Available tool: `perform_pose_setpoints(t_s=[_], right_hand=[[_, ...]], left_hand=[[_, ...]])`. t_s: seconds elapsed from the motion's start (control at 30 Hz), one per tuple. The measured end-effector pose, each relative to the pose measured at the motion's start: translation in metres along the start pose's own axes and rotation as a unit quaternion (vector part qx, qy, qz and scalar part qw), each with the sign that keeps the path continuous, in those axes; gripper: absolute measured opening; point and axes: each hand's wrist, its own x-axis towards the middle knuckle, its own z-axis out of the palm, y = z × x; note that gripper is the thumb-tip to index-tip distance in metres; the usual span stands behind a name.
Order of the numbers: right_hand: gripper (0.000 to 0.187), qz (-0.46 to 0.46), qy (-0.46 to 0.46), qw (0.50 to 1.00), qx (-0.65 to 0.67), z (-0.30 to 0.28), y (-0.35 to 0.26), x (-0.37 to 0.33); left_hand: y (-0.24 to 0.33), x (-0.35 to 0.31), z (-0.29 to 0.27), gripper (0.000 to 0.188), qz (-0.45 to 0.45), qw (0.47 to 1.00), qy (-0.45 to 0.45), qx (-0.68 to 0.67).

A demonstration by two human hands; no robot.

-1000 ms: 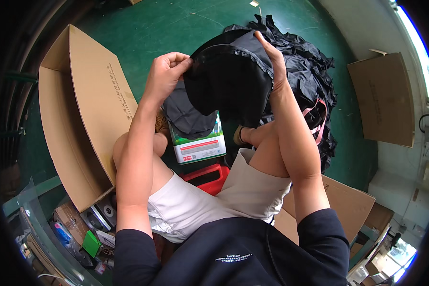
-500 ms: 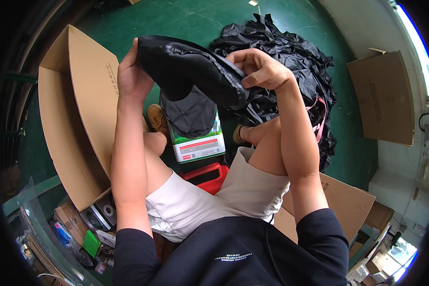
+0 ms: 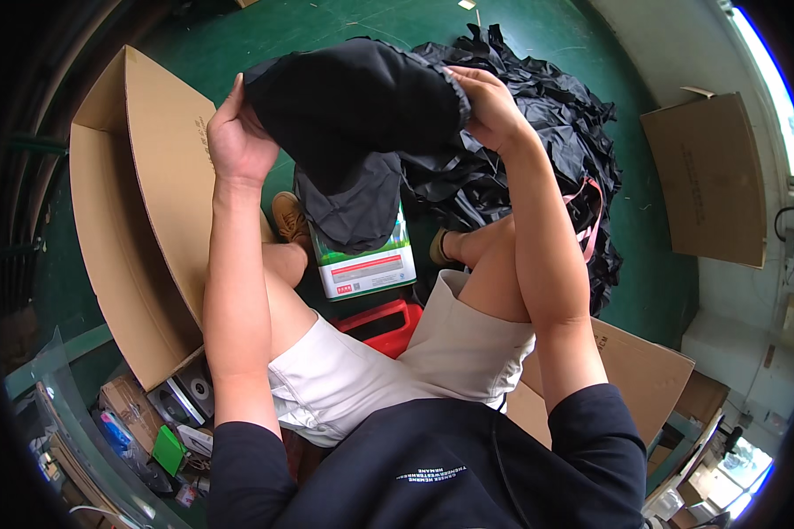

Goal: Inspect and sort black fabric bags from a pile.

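Observation:
A black fabric cover (image 3: pixel 353 106) with a gathered elastic edge is stretched between my hands, above my knees. My left hand (image 3: pixel 241 145) grips its left end, thumb upward. At the opposite end my right hand (image 3: pixel 494 108) is closed on the gathered rim; some of its fingers are hidden behind the cloth. Below the cover, another piece of black cloth (image 3: pixel 357 216) lies over a white and green rectangular tin (image 3: pixel 370 275) between my legs. A large heap of crumpled black fabric (image 3: pixel 556 132) spreads on the floor beyond my right hand.
A tall open cardboard box (image 3: pixel 163 150) stands close by my left arm. Another carton (image 3: pixel 710 181) leans at the right wall, and cardboard (image 3: pixel 644 375) lies beside my right elbow. A red plastic object (image 3: pixel 384 333) sits between my thighs. Assorted small items (image 3: pixel 169 450) crowd the lower left.
The cover has been raised and turned, so its broad smooth side shows and the gathered edge has swung to the right end. My right hand has moved up and its grip has shifted.

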Motion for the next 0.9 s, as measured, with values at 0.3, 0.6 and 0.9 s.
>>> perform_pose_setpoints(t_s=[0.3,0.6,0.9], right_hand=[[0.028,0.076,-0.122,0.960,0.242,-0.022,-0.002,0.004],[0.026,0.046,0.010,0.985,0.166,0.009,-0.013,-0.010],[0.040,0.019,-0.306,0.943,0.133,-0.012,0.001,-0.003]], left_hand=[[-0.018,-0.005,0.012,0.036,-0.101,0.993,-0.008,0.055],[-0.034,-0.006,0.012,0.025,-0.143,0.966,-0.067,0.206],[-0.009,-0.001,0.000,0.040,-0.086,0.990,-0.111,-0.003]])
